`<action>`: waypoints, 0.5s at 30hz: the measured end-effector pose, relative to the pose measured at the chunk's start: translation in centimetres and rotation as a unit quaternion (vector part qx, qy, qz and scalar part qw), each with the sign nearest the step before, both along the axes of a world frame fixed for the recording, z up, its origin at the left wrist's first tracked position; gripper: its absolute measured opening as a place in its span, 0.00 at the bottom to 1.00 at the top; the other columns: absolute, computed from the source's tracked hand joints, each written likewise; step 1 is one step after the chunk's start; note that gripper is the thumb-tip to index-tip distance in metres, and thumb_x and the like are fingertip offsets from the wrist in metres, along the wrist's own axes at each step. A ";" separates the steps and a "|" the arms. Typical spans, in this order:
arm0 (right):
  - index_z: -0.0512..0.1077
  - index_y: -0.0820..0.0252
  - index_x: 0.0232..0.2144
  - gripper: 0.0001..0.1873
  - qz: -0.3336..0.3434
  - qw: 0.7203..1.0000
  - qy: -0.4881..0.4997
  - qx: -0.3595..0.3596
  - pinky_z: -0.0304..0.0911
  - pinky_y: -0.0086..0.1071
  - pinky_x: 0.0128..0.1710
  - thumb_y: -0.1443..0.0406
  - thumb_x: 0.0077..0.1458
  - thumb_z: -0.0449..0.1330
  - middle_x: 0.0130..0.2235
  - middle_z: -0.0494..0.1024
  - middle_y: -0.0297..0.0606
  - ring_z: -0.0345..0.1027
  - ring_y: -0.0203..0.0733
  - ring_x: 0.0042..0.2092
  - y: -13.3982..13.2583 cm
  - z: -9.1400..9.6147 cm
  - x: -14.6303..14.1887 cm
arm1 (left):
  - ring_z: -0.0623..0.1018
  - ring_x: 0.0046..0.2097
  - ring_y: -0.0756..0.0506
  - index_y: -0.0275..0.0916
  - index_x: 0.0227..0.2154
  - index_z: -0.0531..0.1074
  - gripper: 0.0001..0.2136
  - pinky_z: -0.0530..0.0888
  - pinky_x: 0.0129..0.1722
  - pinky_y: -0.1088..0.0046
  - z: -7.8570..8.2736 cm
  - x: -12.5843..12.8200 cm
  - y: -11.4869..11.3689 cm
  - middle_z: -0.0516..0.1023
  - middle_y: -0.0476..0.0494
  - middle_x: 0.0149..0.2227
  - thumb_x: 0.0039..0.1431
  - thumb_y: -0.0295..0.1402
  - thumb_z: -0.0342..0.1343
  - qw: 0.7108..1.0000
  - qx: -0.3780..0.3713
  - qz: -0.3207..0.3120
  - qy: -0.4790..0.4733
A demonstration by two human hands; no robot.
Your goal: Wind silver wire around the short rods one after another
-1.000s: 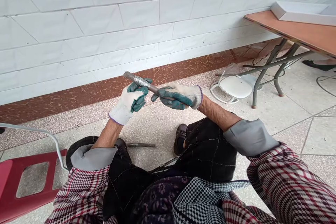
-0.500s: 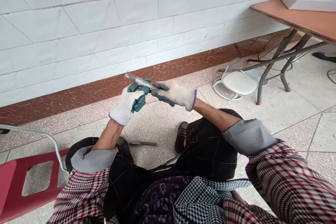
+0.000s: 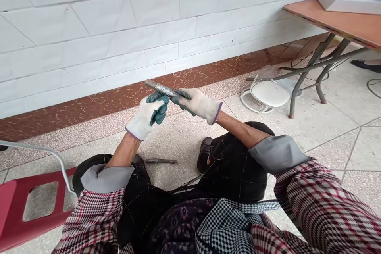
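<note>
A metal rod [image 3: 151, 83] with silvery wire [image 3: 164, 90] coiled tightly around it is held up at a slant in front of me, its bare end pointing up and left. My right hand [image 3: 195, 103], in a white glove with a green coated palm, grips the rod's lower right end. My left hand [image 3: 151, 112], gloved the same way, is closed just under the wire coil, knuckles against or close to the rod. Whatever its curled fingers pinch is hidden. Between my feet lies a second rod [image 3: 162, 161] with wire around one end.
At left stands a red plastic seat [image 3: 22, 206] with a pale metal tube frame [image 3: 56, 156]. To the right are a brown-topped folding table [image 3: 342, 20] bearing a white box [image 3: 351, 0], and a low white stool [image 3: 269, 93]. A tiled wall [image 3: 154, 8] runs across the front.
The rod has shifted slightly right and up. A green fingertip of my left hand that showed behind the rod is now down with the other curled fingers. My right hand keeps its grip.
</note>
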State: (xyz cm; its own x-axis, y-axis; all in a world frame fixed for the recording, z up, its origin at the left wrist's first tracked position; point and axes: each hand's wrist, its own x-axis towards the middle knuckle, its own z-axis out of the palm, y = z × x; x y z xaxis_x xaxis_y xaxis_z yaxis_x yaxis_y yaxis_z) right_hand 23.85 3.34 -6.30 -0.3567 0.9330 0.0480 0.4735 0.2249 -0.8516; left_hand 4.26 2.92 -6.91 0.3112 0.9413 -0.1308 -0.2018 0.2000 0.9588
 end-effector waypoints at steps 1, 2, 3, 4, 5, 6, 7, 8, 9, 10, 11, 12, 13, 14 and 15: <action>0.68 0.57 0.31 0.16 0.010 0.998 0.048 -0.049 0.54 0.27 0.19 0.56 0.70 0.60 0.26 0.67 0.30 0.58 0.32 0.23 -0.1 0.0 0.2 | 0.57 0.16 0.55 0.41 0.28 0.67 0.10 0.52 0.15 0.76 0.2 -0.3 -0.1 0.62 0.58 0.18 0.45 0.32 0.64 1.000 0.004 -0.007 0.008; 0.69 0.58 0.32 0.17 0.020 0.991 0.091 -0.092 0.52 0.27 0.16 0.54 0.69 0.61 0.25 0.66 0.29 0.55 0.31 0.21 -0.2 0.0 0.3 | 0.58 0.16 0.55 0.41 0.28 0.68 0.09 0.53 0.15 0.76 0.2 -0.5 -0.1 0.63 0.57 0.18 0.46 0.32 0.64 1.000 0.009 -0.008 0.021; 0.71 0.59 0.33 0.17 0.029 0.983 0.129 -0.124 0.50 0.26 0.14 0.52 0.68 0.62 0.24 0.66 0.28 0.54 0.30 0.20 -0.2 0.0 0.5 | 0.59 0.16 0.55 0.40 0.29 0.70 0.08 0.54 0.14 0.75 0.2 -0.7 -0.2 0.65 0.57 0.19 0.46 0.32 0.64 0.999 0.016 -0.007 0.037; 0.72 0.60 0.35 0.18 0.039 0.975 0.161 -0.147 0.49 0.25 0.13 0.51 0.67 0.63 0.23 0.65 0.27 0.52 0.29 0.19 -0.3 -0.1 0.7 | 0.60 0.16 0.55 0.40 0.29 0.71 0.08 0.54 0.14 0.75 0.1 -0.8 -0.2 0.66 0.56 0.19 0.47 0.32 0.64 0.998 0.024 -0.001 0.051; 0.73 0.61 0.36 0.19 0.047 0.967 0.191 -0.162 0.48 0.25 0.12 0.50 0.66 0.64 0.23 0.65 0.26 0.51 0.28 0.18 -0.3 -0.1 0.8 | 0.60 0.16 0.54 0.39 0.29 0.72 0.07 0.54 0.14 0.75 -0.1 -0.9 -0.2 0.67 0.55 0.19 0.47 0.32 0.63 0.997 0.033 0.006 0.064; 0.74 0.62 0.37 0.20 0.056 0.959 0.217 -0.171 0.47 0.24 0.11 0.49 0.65 0.65 0.23 0.65 0.26 0.50 0.28 0.17 -0.4 -0.2 1.0 | 0.61 0.15 0.54 0.39 0.29 0.73 0.06 0.54 0.13 0.74 -0.2 -0.9 -0.1 0.68 0.54 0.19 0.47 0.32 0.63 0.996 0.040 0.012 0.075; 0.74 0.63 0.37 0.21 0.069 0.952 0.239 -0.179 0.46 0.23 0.11 0.49 0.64 0.66 0.22 0.64 0.25 0.49 0.27 0.17 -0.5 -0.2 1.2 | 0.60 0.15 0.54 0.39 0.29 0.73 0.05 0.54 0.13 0.74 -0.4 -0.8 -0.1 0.68 0.53 0.19 0.48 0.32 0.62 0.995 0.047 0.016 0.086; 0.74 0.63 0.37 0.22 0.086 0.944 0.257 -0.189 0.46 0.23 0.10 0.49 0.63 0.68 0.22 0.63 0.24 0.48 0.26 0.17 -0.7 -0.2 1.4 | 0.60 0.15 0.54 0.39 0.28 0.73 0.04 0.54 0.13 0.74 -0.4 -0.8 0.0 0.68 0.53 0.19 0.50 0.32 0.62 0.993 0.053 0.020 0.101; 0.74 0.63 0.37 0.22 0.108 0.935 0.271 -0.203 0.46 0.22 0.10 0.49 0.63 0.69 0.21 0.63 0.23 0.48 0.26 0.16 -0.8 -0.2 1.6 | 0.60 0.15 0.55 0.40 0.26 0.72 0.04 0.54 0.13 0.74 -0.5 -0.8 0.0 0.67 0.53 0.18 0.51 0.32 0.62 0.990 0.056 0.020 0.124; 0.74 0.64 0.37 0.22 0.134 0.924 0.282 -0.219 0.45 0.22 0.10 0.49 0.63 0.69 0.21 0.62 0.23 0.47 0.26 0.16 -0.8 -0.2 1.9 | 0.59 0.15 0.55 0.40 0.25 0.71 0.05 0.53 0.13 0.74 -0.4 -0.7 0.0 0.67 0.53 0.18 0.53 0.31 0.62 0.986 0.055 0.016 0.156; 0.75 0.64 0.39 0.23 0.163 0.913 0.290 -0.235 0.45 0.22 0.09 0.48 0.63 0.69 0.21 0.60 0.22 0.47 0.27 0.16 -0.8 -0.2 2.2 | 0.59 0.15 0.55 0.41 0.23 0.70 0.07 0.53 0.13 0.75 -0.3 -0.8 0.0 0.66 0.53 0.18 0.54 0.30 0.61 0.980 0.050 0.011 0.193; 0.75 0.64 0.40 0.24 0.195 0.902 0.293 -0.250 0.45 0.23 0.09 0.47 0.64 0.68 0.20 0.60 0.21 0.46 0.27 0.16 -0.8 -0.2 2.5 | 0.59 0.15 0.55 0.41 0.22 0.69 0.09 0.53 0.14 0.75 -0.2 -0.8 0.1 0.66 0.53 0.18 0.56 0.29 0.61 0.971 0.044 0.003 0.233; 0.76 0.65 0.42 0.25 0.228 0.894 0.285 -0.261 0.46 0.23 0.09 0.46 0.65 0.66 0.21 0.60 0.21 0.47 0.28 0.16 -0.6 -0.3 3.0 | 0.60 0.16 0.55 0.40 0.23 0.69 0.09 0.54 0.14 0.75 0.0 -1.0 0.1 0.66 0.53 0.18 0.57 0.28 0.60 0.962 0.042 -0.007 0.270; 0.76 0.65 0.44 0.25 0.261 0.889 0.264 -0.268 0.47 0.23 0.09 0.46 0.66 0.65 0.21 0.60 0.22 0.47 0.28 0.16 -0.4 -0.5 3.4 | 0.61 0.17 0.55 0.40 0.24 0.71 0.07 0.55 0.15 0.76 0.1 -1.2 0.1 0.67 0.52 0.18 0.57 0.27 0.59 0.954 0.049 -0.019 0.295; 0.77 0.66 0.45 0.26 0.295 0.887 0.230 -0.272 0.48 0.23 0.10 0.46 0.67 0.65 0.21 0.62 0.23 0.49 0.28 0.16 -0.1 -0.8 3.8 | 0.63 0.18 0.55 0.38 0.26 0.74 0.05 0.56 0.16 0.76 0.1 -1.4 0.2 0.69 0.52 0.19 0.57 0.26 0.59 0.948 0.064 -0.031 0.311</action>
